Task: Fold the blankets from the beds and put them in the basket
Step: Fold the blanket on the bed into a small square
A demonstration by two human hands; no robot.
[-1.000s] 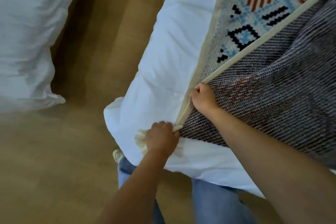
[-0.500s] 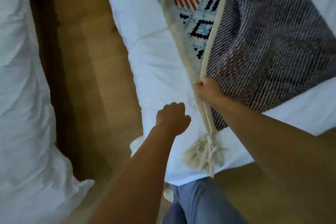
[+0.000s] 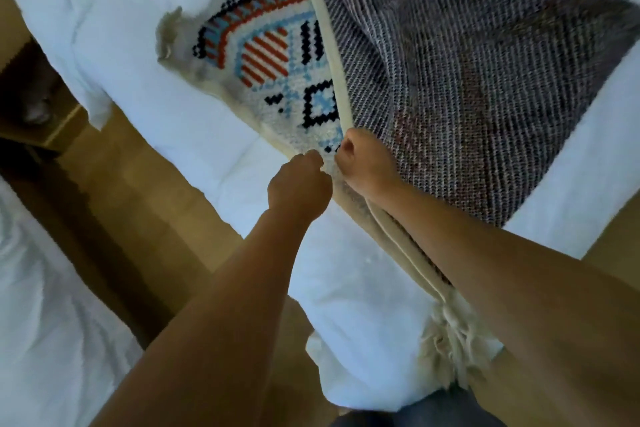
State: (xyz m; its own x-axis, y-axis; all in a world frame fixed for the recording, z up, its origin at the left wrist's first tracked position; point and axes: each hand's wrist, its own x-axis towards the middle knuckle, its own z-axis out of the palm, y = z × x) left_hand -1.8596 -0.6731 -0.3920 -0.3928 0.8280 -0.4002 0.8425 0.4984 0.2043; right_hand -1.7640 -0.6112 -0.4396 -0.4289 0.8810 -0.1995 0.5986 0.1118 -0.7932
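A woven blanket (image 3: 467, 55) lies on the white bed (image 3: 194, 121), folded over so its dark striped underside covers most of it. The patterned top face (image 3: 266, 55), with red, blue and black motifs, shows on the left. Cream tassels (image 3: 450, 350) hang at the bed's near corner. My left hand (image 3: 298, 187) is closed on the blanket's cream edge just left of the fold. My right hand (image 3: 367, 159) grips the folded edge beside it, the two hands almost touching. No basket is in view.
A second bed with white bedding (image 3: 45, 322) fills the lower left. Wooden floor (image 3: 138, 201) runs between the two beds. A dark wooden nightstand (image 3: 31, 94) stands at the far left. My jeans (image 3: 433, 409) show at the bottom edge.
My left hand has moved up and right from the bare sheet to grasp the blanket edge next to my right hand. The view has shifted further along the bed.
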